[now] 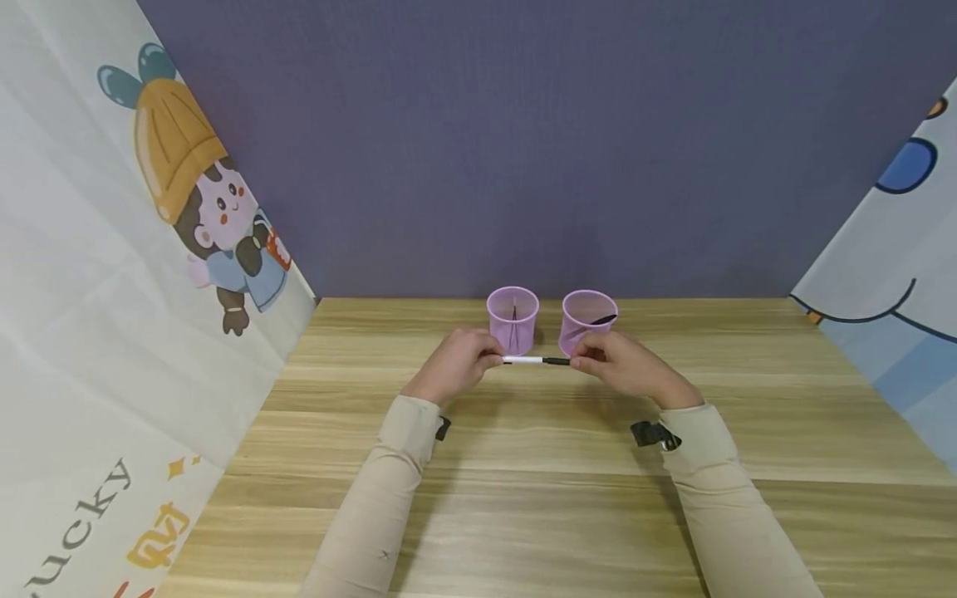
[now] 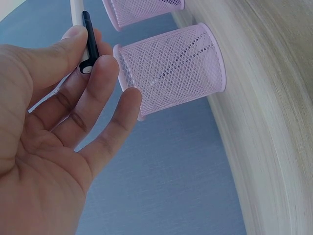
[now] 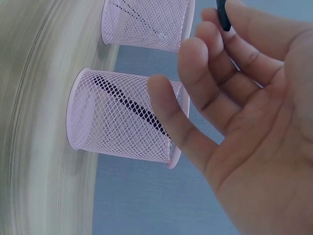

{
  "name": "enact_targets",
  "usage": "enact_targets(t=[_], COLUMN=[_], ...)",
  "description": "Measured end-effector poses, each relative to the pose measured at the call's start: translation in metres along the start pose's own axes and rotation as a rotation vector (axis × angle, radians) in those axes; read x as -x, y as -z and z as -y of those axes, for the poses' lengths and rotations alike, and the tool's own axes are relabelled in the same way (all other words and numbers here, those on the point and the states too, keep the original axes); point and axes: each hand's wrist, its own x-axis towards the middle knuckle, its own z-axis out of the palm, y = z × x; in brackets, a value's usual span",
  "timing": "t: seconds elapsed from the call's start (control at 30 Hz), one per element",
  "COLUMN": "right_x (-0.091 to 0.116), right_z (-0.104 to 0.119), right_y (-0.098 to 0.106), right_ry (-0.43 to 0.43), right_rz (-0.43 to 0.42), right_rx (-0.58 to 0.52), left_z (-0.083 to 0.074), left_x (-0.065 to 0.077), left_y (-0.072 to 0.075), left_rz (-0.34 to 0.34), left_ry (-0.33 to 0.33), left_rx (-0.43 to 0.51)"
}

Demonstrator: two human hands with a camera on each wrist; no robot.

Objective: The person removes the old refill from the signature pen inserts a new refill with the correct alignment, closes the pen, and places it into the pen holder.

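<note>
Dark blue-violet wall [image 1: 478,149] closes the scene beyond your hands, and a wood-grained tabletop [image 1: 538,531] spreads beneath them. To the left of your left hand hangs a pale panel [image 1: 82,274] printed with a cartoon figure [image 1: 239,270] in a yellow hat; to the right of your right hand is a second printed panel [image 1: 882,274]. Your left hand [image 1: 462,359] and right hand [image 1: 631,365] face each other, with a slim white-and-black pen [image 1: 523,360] spanning the gap between them, raised off the tabletop and lying roughly crosswise. Your left hand pinches the white end between thumb and fingers, beside a black clip [image 2: 89,44]; your right hand pinches the black end likewise. In each wrist view the little finger stands out apart from the pinch. Just beyond your left hand, toward its right, stands a pink mesh cup, the left cup [image 1: 523,336], through which thin dark lines show; what they belong to cannot be told. Just beyond your right hand's fingertips stands a matching right cup [image 1: 574,328], upright, with a black stick-like item [image 1: 604,319] slanting inside it and reaching its rim. Behind each hand a light sleeve covers your forearm.
</note>
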Motion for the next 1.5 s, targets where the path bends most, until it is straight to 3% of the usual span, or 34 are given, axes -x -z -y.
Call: enact_targets(t=[1.5], right_x=[0.0008], right_z=[-0.0083], right_y=[0.0039], right_ry=[0.049], right_rz=[-0.017], right_rx=[-0.011], left_z=[-0.0006], left_x=[0.0001], left_y=[0.0041], left_rz=[0.003], left_ry=[-0.009], left_rx=[-0.006])
